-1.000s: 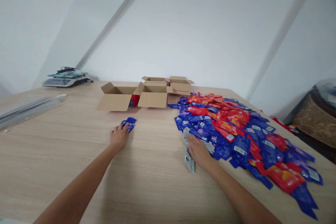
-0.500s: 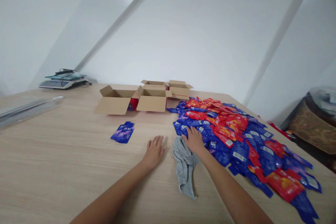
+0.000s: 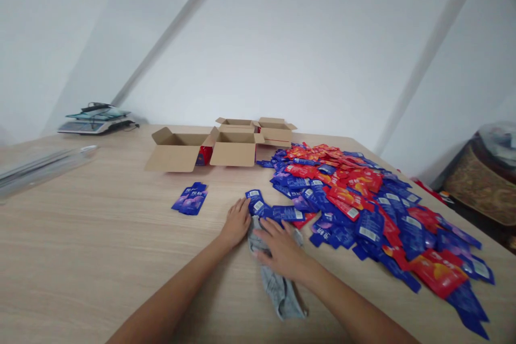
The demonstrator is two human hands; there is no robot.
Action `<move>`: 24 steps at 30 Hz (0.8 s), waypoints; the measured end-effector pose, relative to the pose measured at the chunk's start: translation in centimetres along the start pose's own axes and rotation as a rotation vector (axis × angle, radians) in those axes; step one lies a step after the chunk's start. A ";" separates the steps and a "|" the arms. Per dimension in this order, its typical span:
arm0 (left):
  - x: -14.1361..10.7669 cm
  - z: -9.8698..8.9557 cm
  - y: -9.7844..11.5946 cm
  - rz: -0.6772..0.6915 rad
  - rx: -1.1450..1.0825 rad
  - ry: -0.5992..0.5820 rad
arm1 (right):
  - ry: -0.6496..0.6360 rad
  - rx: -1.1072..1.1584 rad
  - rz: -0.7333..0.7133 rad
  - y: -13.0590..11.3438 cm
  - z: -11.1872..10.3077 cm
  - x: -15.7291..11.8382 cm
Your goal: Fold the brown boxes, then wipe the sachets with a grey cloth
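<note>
My right hand (image 3: 284, 251) lies spread on a crumpled grey cloth (image 3: 278, 290), fingers pointing to the left. Just beyond the cloth are a few blue pouches, among them one with a white label (image 3: 257, 203) and another lying crosswise (image 3: 287, 213). A bit of a red pouch (image 3: 305, 220) shows beside them. My left hand (image 3: 237, 223) rests on the table with its fingers stretched out, the tips at the left edge of the nearest blue pouch. Whether they press on it I cannot tell. Two overlapping blue pouches (image 3: 191, 199) lie farther left.
A wide heap of red and blue pouches (image 3: 350, 188) covers the right side of the wooden table (image 3: 100, 247). Several open cardboard boxes (image 3: 233, 153) stand at the back. At the far left are a scale (image 3: 86, 127) with things on top and long plastic-wrapped strips (image 3: 44, 166).
My right hand has moved left and nearer, and the cloth has shifted left with it. Several pouches now lie left of the heap. My left hand has moved slightly, up against one.
</note>
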State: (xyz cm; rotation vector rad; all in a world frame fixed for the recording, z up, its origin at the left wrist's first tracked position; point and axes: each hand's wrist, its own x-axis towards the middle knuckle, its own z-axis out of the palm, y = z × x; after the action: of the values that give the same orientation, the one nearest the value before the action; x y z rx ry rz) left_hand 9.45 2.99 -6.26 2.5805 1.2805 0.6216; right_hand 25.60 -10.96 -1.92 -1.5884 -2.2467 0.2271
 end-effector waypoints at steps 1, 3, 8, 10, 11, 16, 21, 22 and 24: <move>0.4 -0.3 -0.2 0.016 0.004 -0.035 | -0.019 0.002 -0.026 -0.5 0.5 -1.1; 1.2 -0.8 -0.4 0.059 0.017 -0.133 | -0.045 -0.016 -0.041 -0.6 1.3 -2.4; 1.4 -1.0 -0.1 0.061 0.117 -0.172 | -0.007 -0.187 0.208 4.7 0.4 -1.3; 0.5 -1.0 0.3 0.067 0.177 -0.129 | 0.011 -0.242 0.273 7.1 -0.5 -0.4; 0.0 -1.1 0.6 0.079 0.207 -0.116 | 0.017 -0.252 0.278 8.0 -0.8 -0.1; -0.5 -2.5 1.2 0.157 0.240 -0.072 | 0.087 -0.170 0.202 8.3 -0.3 0.8; 1.6 -2.9 0.2 0.173 0.213 -0.175 | 0.097 -0.142 0.140 7.0 1.2 0.6; 1.6 -2.8 0.2 0.176 0.214 -0.196 | 0.102 -0.131 0.145 7.3 1.2 0.6; 1.0 -2.7 0.4 0.196 0.214 -0.185 | 0.137 -0.071 0.190 8.3 1.0 0.6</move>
State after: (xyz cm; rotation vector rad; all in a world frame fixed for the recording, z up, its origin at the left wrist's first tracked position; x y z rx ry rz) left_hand 9.07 3.48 -3.42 2.8822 1.0985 0.2796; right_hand 32.32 -7.44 -5.55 -1.7989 -2.0227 0.0869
